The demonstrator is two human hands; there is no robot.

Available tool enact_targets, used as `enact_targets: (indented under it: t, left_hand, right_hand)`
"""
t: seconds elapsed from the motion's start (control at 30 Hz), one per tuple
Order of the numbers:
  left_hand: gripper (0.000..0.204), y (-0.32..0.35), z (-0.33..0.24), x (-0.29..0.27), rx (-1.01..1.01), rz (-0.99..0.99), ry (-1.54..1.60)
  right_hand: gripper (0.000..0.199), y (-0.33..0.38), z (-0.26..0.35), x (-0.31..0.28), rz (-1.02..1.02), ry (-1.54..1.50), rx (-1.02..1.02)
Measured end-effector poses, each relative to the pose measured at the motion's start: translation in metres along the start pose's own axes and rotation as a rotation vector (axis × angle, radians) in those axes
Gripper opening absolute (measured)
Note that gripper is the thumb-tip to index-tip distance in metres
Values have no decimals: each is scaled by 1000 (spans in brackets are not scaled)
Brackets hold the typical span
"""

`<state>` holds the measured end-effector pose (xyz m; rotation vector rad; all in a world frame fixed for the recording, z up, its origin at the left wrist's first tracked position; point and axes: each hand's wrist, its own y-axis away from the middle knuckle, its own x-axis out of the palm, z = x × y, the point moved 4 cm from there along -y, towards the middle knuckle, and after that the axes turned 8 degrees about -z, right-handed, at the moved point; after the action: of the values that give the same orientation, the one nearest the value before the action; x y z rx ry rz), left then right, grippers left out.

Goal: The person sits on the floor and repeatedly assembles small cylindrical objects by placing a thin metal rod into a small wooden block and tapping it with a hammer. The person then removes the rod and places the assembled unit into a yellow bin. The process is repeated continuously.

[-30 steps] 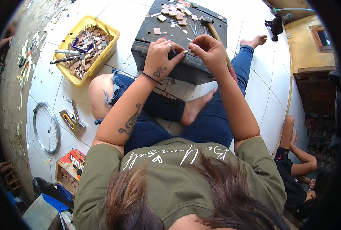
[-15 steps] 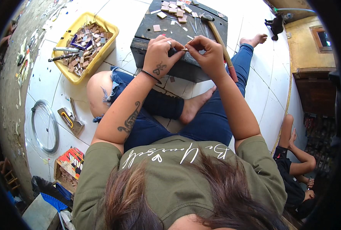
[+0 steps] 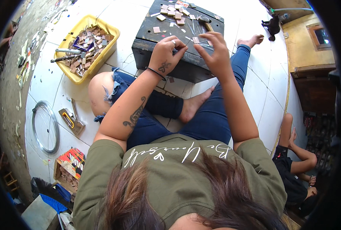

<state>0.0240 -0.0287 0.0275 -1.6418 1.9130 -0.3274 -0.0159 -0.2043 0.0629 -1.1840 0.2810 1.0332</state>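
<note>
One tile (image 3: pixel 195 40), small and square, showed against the black box (image 3: pixel 144 32) at the parted fingers of the right hand (image 3: pixel 218 57); whether they gripped it, I could not tell. The left hand (image 3: pixel 165 54) had its fingers pinched closed. Other tiles (image 3: pixel 178 15) lay clustered beyond, near a hammer (image 3: pixel 206 24).

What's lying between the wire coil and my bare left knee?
A metal hand tool with yellow trim lies between the wire coil and your left knee, seen in the head view.
</note>
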Motion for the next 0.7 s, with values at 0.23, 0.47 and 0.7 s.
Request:
enact_targets:
  t: [0.23,0.47,0.7]
  left_hand:
    - [8,0,0,-1,59,-10,44]
    - [8,2,0,-2,82,3,28]
    - [8,2,1,0,92,3,34]
  right_hand:
    - [39,44,-51,-37,94,350,330]
    - [42,59,7,-85,255,-581,730]
    - [44,74,70,-119,195,-256,397]
